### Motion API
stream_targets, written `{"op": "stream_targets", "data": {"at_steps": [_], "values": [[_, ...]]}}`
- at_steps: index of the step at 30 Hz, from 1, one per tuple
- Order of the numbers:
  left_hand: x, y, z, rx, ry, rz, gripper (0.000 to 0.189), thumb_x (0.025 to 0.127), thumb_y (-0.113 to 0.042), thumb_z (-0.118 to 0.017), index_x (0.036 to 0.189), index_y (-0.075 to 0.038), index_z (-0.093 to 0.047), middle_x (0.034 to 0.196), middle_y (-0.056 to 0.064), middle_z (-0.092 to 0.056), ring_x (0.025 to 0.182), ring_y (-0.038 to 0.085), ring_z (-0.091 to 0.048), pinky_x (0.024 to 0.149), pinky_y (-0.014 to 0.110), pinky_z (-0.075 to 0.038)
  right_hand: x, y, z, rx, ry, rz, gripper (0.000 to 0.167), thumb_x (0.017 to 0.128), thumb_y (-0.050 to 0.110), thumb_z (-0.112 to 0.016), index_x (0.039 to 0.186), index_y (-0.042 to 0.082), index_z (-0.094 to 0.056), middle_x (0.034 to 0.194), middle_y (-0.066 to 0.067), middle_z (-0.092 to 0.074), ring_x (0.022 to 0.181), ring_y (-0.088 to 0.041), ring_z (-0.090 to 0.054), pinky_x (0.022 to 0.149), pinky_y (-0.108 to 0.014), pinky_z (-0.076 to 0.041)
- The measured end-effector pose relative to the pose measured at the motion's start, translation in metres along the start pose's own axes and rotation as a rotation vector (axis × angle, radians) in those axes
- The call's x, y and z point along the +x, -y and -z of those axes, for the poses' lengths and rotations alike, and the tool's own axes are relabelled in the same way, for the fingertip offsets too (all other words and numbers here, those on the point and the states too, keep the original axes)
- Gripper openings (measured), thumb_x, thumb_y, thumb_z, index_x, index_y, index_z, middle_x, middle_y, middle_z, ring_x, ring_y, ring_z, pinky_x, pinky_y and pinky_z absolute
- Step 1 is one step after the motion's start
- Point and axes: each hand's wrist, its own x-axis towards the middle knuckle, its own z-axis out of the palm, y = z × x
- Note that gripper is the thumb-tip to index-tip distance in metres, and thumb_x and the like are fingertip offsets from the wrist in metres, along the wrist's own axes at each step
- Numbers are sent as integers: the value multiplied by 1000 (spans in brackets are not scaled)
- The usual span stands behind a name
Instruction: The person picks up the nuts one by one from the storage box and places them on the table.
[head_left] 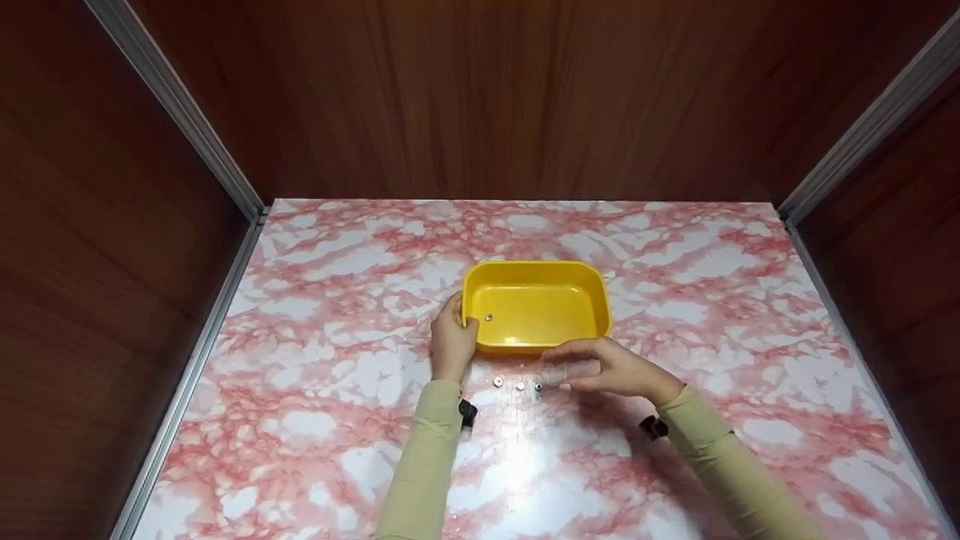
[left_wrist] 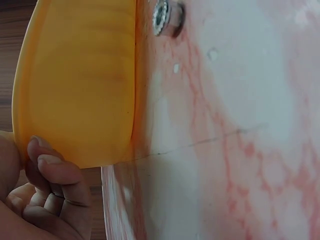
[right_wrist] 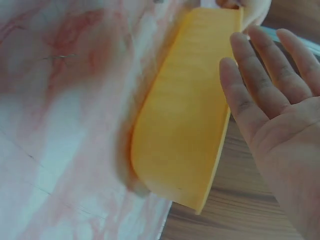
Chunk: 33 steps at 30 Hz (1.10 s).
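A yellow plastic bin (head_left: 536,274) lies on the table, its inside facing up. My left hand (head_left: 452,345) grips its left rim, thumb inside and fingers outside; the left wrist view shows curled fingertips (left_wrist: 52,160) against the bin's wall (left_wrist: 82,85). One small metal piece (head_left: 489,317) is in the bin at the left. Three more small metal pieces (head_left: 520,386) lie in a row in front of it. Close up, one looks like a serrated flange nut (left_wrist: 170,19). My right hand (head_left: 619,369) hovers by the bin's front right corner, fingers (right_wrist: 272,65) extended, holding nothing.
The table (head_left: 337,360) has a red and white marbled top. Dark wooden panels (head_left: 487,97) enclose it at the back and both sides, with grey metal strips (head_left: 187,112) along the corners.
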Motion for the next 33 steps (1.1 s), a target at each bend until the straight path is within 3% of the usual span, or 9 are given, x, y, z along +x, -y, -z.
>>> {"op": "stream_targets", "data": {"at_steps": [6, 12, 16, 19, 23, 33], "values": [[0, 1, 0, 2, 5, 11, 55, 80, -5, -66, 133, -14, -56, 64, 2, -48, 53, 12, -40, 45, 27, -29, 3, 8, 2, -101, -20, -2, 40, 89, 18, -68, 128, 16, -60, 126, 6, -59, 119, -32, -51, 98, -52, -38], [1, 1, 0, -9, 11, 6, 55, 80, -5, -65, 134, -14, -56, 73, 7, -57, 53, 12, -40, 45, 27, -29, 6, 14, 1, -204, -29, 38, 43, 90, 28, -66, 130, 17, -59, 128, 2, -58, 120, -26, -51, 99, -46, -39], [0, 1, 0, -21, 12, 2, 54, 81, -3, -64, 133, -13, -56, 88, 6, -65, 52, 11, -41, 44, 26, -29, 8, 19, 0, -300, -29, 60, 46, 90, 34, -65, 134, 21, -56, 134, -1, -55, 124, -19, -48, 102, -40, -37], [0, 1, 0, -21, 11, -7, 54, 81, -2, -64, 133, -11, -56, 85, 6, -64, 51, 11, -41, 44, 25, -29, 9, 22, 1, -352, -32, 53, 47, 90, 33, -65, 135, 22, -55, 137, 2, -51, 127, -16, -45, 104, -39, -35], [0, 1, -1, -2, 13, -5, 55, 81, -4, -65, 134, -10, -55, 63, 3, -50, 51, 12, -40, 44, 25, -30, 10, 28, 3, -375, -39, 23, 50, 89, 26, -67, 137, 18, -54, 141, 4, -48, 129, -16, -42, 105, -39, -33], [0, 2, 0, 0, 19, 14, 55, 81, -6, -65, 135, -12, -55, 62, 0, -46, 51, 12, -40, 43, 25, -30, 18, 37, 7, -500, -74, 38, 55, 91, 34, -64, 141, 16, -49, 146, 1, -42, 134, -19, -36, 107, -41, -30]]}}
